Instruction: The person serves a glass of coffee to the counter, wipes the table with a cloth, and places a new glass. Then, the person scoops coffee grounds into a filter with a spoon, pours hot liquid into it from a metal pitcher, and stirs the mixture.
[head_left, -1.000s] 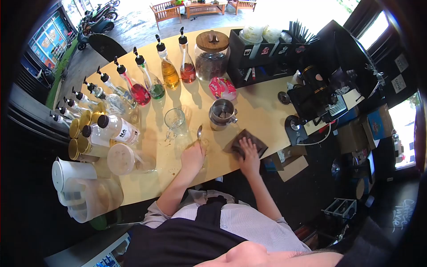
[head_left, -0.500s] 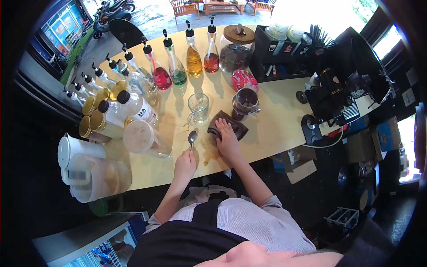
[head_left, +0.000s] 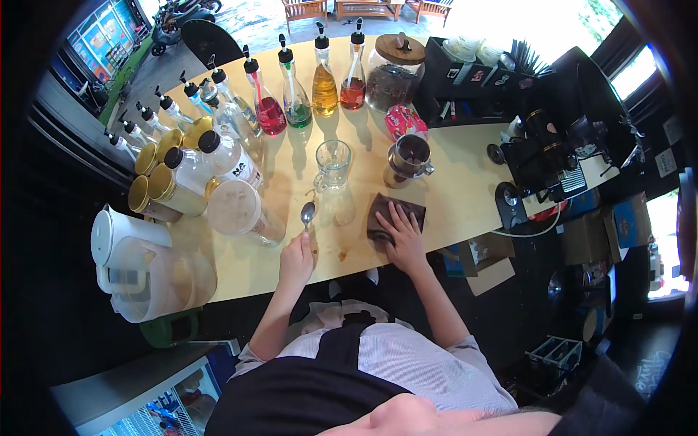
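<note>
My left hand (head_left: 297, 258) is closed around the handle of a metal spoon (head_left: 308, 213), whose bowl points away from me over the table (head_left: 458, 182). With fingers spread, my right hand (head_left: 401, 236) lies flat on a folded dark brown cloth (head_left: 377, 220) near the table's front edge. Beyond the cloth stands a glass mug with dark brown contents (head_left: 407, 158). To its left is a clear glass mug (head_left: 333, 168), with some brown drips beside it. A small brown spot (head_left: 342, 256) shows on the tabletop between my hands.
Pump bottles with coloured syrups (head_left: 297, 109) line the far edge. Lidded jars (head_left: 234, 207) and a white pitcher (head_left: 123, 236) crowd the left. Behind the mugs are a pink packet (head_left: 405, 122) and a wooden-lidded jar (head_left: 392, 80). A black coffee machine (head_left: 545, 160) stands right.
My right hand has slid the cloth to the right across the tabletop. Most of the brown wet patch between my hands has gone, leaving small spots. The left hand still holds the spoon.
</note>
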A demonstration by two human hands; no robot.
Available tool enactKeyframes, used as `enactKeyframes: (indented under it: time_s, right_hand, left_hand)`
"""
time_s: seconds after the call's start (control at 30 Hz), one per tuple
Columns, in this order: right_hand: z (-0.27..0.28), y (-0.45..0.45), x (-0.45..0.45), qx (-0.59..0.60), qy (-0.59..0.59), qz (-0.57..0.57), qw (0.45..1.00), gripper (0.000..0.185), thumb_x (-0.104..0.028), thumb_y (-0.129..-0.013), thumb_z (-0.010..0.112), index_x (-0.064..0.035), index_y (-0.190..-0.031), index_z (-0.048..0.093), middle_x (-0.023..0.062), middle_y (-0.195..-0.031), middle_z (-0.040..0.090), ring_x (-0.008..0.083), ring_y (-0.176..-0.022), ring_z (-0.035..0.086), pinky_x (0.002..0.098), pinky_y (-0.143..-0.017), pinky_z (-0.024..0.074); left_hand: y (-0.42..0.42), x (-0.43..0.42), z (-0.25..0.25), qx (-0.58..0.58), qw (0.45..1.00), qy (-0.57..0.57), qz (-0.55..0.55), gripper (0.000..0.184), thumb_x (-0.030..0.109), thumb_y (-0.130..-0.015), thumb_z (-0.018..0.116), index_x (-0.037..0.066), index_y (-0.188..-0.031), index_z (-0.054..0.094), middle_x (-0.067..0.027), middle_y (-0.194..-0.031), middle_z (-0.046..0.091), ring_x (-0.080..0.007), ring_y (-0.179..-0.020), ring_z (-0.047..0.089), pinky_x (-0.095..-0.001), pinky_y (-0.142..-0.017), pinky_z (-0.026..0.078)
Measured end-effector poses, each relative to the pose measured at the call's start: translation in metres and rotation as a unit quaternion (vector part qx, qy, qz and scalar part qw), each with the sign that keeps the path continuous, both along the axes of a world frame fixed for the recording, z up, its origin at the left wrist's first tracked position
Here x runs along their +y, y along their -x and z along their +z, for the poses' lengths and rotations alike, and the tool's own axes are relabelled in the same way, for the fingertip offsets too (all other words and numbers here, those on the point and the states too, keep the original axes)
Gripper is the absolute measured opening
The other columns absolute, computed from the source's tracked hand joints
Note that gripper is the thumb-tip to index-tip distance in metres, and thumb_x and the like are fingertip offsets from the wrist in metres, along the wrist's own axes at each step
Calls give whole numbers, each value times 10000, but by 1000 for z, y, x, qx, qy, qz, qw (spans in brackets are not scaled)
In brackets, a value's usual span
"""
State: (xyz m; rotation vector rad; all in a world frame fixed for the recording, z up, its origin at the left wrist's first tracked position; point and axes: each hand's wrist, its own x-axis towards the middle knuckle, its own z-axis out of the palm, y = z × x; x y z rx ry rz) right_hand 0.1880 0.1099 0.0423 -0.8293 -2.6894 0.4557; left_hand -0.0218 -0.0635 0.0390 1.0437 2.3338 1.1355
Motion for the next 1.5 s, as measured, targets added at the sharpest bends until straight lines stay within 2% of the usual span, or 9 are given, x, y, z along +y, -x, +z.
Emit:
enactKeyframes:
  time_s: [0.17, 0.33, 0.6, 0.83, 1.0, 1.13, 1.27, 1.33, 1.5]
  right_hand:
    - [-13, 54, -24, 34, -16, -14, 999, 677, -154, -764, 574, -213, -1418, 411, 92, -1514, 302, 275, -1406, 255, 469, -1146, 175]
    - [-6, 51, -65, -7, 27, 133, 991, 699, -165, -755, 587, -203, -1426, 394, 75, -1520, 292, 260, -1414, 241, 466, -1151, 153]
    - [-17, 100, -69, 34, -44, 98, 994, 681, -263, -795, 597, -107, -1421, 379, 129, -1505, 298, 282, -1407, 246, 461, -1152, 135]
    - [-30, 165, -57, 35, -58, 76, 995, 655, -224, -798, 567, -143, -1423, 385, 113, -1503, 311, 279, -1397, 267, 464, -1151, 141]
    - [-16, 126, -59, 61, 7, 174, 983, 588, -160, -816, 557, -173, -1392, 438, 78, -1496, 336, 262, -1389, 289, 470, -1143, 184]
    - [8, 46, -57, -21, 74, 262, 962, 568, -126, -799, 567, -208, -1356, 489, 53, -1497, 342, 244, -1398, 279, 478, -1141, 189]
    - [5, -2, -29, -72, 29, 150, 986, 618, -136, -777, 591, -225, -1376, 469, 57, -1507, 326, 251, -1411, 253, 488, -1144, 170]
    - [1, -1, -21, -38, -14, 8, 999, 672, -151, -750, 607, -236, -1397, 445, 63, -1515, 311, 266, -1416, 238, 489, -1146, 152]
    - [-15, 71, -55, 16, -21, 2, 1000, 676, -198, -745, 618, -226, -1397, 441, 83, -1511, 311, 293, -1409, 243, 484, -1143, 154]
  left_hand:
    - [-1, -8, 3, -6, 1000, 14, -2, 406, 280, -993, 369, -30, -878, 606, -278, -690, 584, -458, -679, 586, -527, -608, 436]
    - [-3, -16, 6, 19, 999, 25, -19, 383, 244, -990, 368, -38, -881, 604, -281, -710, 589, -456, -683, 588, -526, -612, 444]
    - [-12, -45, 6, 29, 999, 20, -1, 339, 219, -988, 374, -18, -867, 584, -260, -705, 587, -441, -677, 589, -509, -608, 446]
    - [-19, -67, 5, 20, 1000, -5, 7, 301, 208, -990, 381, -9, -857, 543, -228, -694, 565, -425, -671, 569, -494, -608, 428]
    - [-17, -67, 8, 7, 1000, -13, 10, 291, 193, -985, 384, -12, -839, 528, -226, -695, 557, -426, -669, 564, -495, -605, 418]
    - [-8, -60, 7, 5, 1000, -22, 4, 284, 180, -979, 386, -10, -824, 529, -229, -695, 555, -431, -670, 563, -499, -615, 418]
    - [0, -52, 3, 18, 999, -25, -10, 278, 179, -972, 396, -11, -840, 550, -236, -710, 564, -433, -679, 569, -503, -621, 427]
    - [3, -48, 2, 7, 1000, -21, -15, 278, 181, -971, 399, -12, -848, 556, -235, -713, 569, -432, -680, 573, -503, -618, 429]
    - [4, -37, 7, 48, 997, -54, -11, 347, 202, -995, 375, 1, -755, 525, -176, -597, 535, -378, -563, 572, -438, -539, 419]
